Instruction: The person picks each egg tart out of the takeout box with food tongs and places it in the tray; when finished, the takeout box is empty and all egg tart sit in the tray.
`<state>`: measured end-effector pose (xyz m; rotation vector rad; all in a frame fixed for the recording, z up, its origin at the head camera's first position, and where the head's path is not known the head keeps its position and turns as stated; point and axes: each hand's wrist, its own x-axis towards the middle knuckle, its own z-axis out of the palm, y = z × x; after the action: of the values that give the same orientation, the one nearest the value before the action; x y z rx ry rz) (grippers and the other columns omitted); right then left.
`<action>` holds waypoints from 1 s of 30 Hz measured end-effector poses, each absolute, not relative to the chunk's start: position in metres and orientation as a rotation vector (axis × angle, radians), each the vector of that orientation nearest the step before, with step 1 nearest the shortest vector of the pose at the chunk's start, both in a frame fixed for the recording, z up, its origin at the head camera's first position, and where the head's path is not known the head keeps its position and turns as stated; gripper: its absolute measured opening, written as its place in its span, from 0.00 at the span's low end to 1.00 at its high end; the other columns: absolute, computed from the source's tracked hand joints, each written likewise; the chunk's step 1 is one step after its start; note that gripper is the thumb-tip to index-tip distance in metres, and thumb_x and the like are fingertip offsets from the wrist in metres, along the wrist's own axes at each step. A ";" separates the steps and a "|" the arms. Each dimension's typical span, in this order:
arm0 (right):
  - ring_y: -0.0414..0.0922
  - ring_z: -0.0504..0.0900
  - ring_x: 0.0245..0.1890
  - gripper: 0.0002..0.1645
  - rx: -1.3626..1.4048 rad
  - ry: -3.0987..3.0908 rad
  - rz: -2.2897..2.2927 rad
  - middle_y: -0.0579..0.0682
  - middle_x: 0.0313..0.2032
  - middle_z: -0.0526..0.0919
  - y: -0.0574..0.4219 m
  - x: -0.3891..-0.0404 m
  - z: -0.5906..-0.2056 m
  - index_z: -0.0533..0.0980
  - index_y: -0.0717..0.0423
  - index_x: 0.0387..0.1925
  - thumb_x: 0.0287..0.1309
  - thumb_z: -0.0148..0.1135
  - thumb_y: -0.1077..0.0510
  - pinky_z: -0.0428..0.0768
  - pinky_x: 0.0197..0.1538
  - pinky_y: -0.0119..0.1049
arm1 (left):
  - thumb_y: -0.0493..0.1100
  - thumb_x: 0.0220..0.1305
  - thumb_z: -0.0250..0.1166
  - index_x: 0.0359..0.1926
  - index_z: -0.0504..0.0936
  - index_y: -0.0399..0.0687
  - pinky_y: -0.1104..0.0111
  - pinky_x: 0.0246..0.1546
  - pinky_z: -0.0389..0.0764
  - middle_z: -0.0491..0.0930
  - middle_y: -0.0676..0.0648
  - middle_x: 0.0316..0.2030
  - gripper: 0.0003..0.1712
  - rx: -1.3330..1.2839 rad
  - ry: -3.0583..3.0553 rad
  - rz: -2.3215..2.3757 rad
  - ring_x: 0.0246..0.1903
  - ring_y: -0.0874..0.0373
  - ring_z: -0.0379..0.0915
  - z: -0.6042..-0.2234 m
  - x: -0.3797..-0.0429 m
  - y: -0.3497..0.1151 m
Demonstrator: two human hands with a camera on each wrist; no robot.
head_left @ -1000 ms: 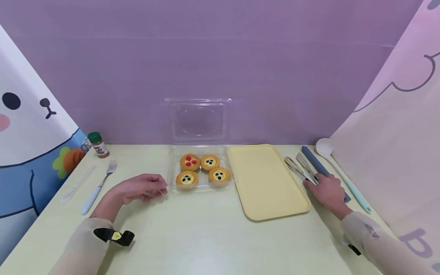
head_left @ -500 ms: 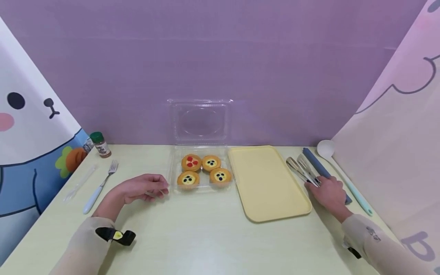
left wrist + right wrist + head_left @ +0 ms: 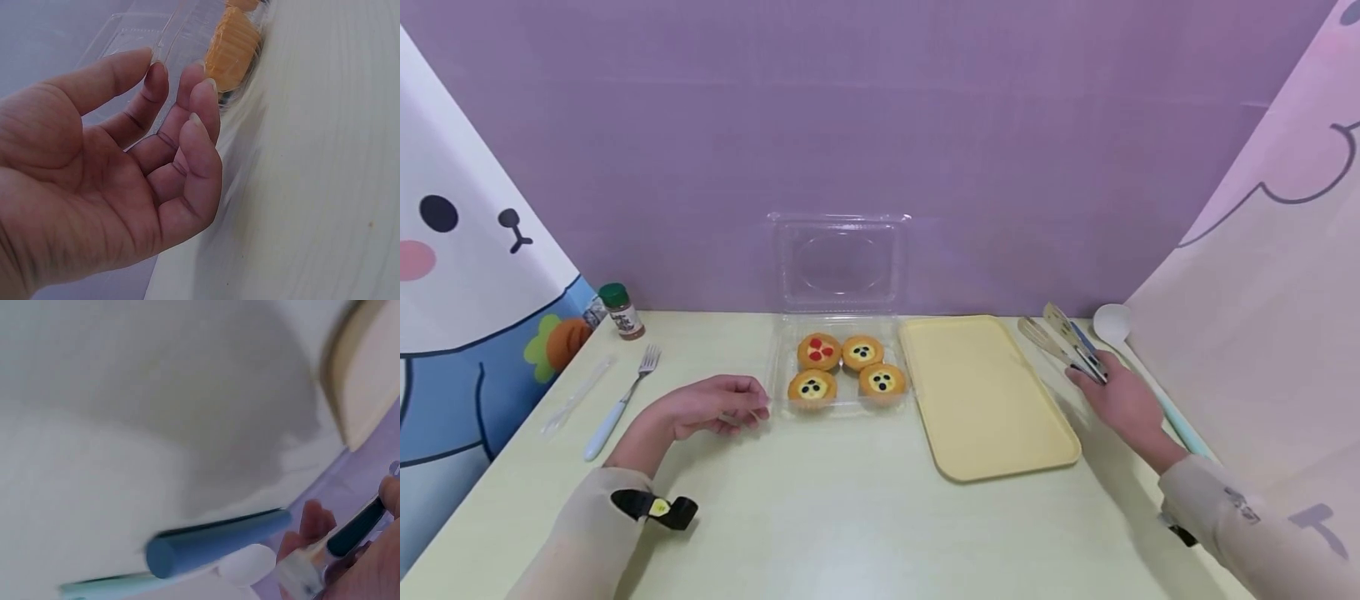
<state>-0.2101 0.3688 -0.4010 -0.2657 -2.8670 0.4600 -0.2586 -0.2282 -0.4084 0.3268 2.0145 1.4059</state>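
At the right side of the table my right hand [image 3: 1126, 402] grips a pair of metal tongs [image 3: 1064, 330], lifted off the tabletop with its two ends spread apart. In the right wrist view the dark grip of the tongs [image 3: 357, 529] runs between thumb and fingers. My left hand [image 3: 715, 406], empty and with loosely bent fingers, lies beside a clear plastic clamshell box [image 3: 781, 407]. In the left wrist view the thumb and index tip overlap the box's edge. Inside the open box sit several egg tarts [image 3: 812, 387], one topped with red pieces, the others with dark ones.
A yellow tray [image 3: 992, 408] lies right of the box. Past my right hand are a blue rod [image 3: 219, 542] and a white spoon [image 3: 1111, 323] with a mint handle. On the left are a fork [image 3: 617, 408], a clear plastic utensil [image 3: 576, 398] and a green-capped jar [image 3: 622, 312].
My right hand has raised the tongs off the table, and their ends have spread farther apart. My left hand stays where it was.
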 end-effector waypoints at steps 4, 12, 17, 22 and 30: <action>0.63 0.81 0.35 0.44 -0.229 -2.877 0.477 0.71 0.42 0.82 0.357 -0.212 -0.389 0.65 0.54 0.69 0.67 0.49 0.28 0.65 0.21 0.42 | 0.49 0.73 0.59 0.47 0.77 0.42 0.63 0.42 0.79 0.81 0.47 0.44 0.14 0.322 2.010 1.409 0.43 0.53 0.78 -0.409 -0.259 -0.229; 0.68 0.81 0.48 0.49 -0.142 -2.980 0.582 0.73 0.62 0.73 0.322 -0.210 -0.374 0.59 0.51 0.76 0.66 0.49 0.26 0.67 0.22 0.41 | 0.49 0.73 0.60 0.47 0.77 0.42 0.63 0.42 0.79 0.81 0.47 0.44 0.14 0.322 2.020 1.405 0.43 0.53 0.79 -0.409 -0.260 -0.230; 0.48 0.81 0.29 0.48 -0.042 -3.010 0.698 0.62 0.41 0.87 0.291 -0.211 -0.364 0.60 0.47 0.76 0.64 0.55 0.28 0.66 0.24 0.39 | 0.49 0.73 0.59 0.47 0.77 0.42 0.62 0.43 0.79 0.81 0.47 0.44 0.14 0.301 2.038 1.408 0.43 0.54 0.79 -0.407 -0.261 -0.230; 0.40 0.77 0.20 0.45 0.061 -2.992 0.778 0.46 0.18 0.81 0.264 -0.211 -0.359 0.62 0.45 0.75 0.64 0.59 0.31 0.70 0.26 0.38 | 0.48 0.74 0.58 0.48 0.77 0.41 0.63 0.43 0.79 0.82 0.48 0.43 0.14 0.285 2.048 1.401 0.42 0.55 0.79 -0.408 -0.261 -0.230; 0.43 0.81 0.21 0.42 0.153 -3.000 0.870 0.46 0.20 0.79 0.241 -0.216 -0.351 0.66 0.43 0.73 0.62 0.62 0.34 0.75 0.29 0.37 | 0.49 0.73 0.59 0.47 0.77 0.40 0.62 0.42 0.79 0.82 0.47 0.42 0.15 0.302 2.052 1.399 0.42 0.54 0.78 -0.409 -0.260 -0.227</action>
<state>-0.2159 0.2406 -0.3511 0.1533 -3.0000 0.8699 -0.2603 -0.2273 -0.4092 0.3022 2.0519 1.3988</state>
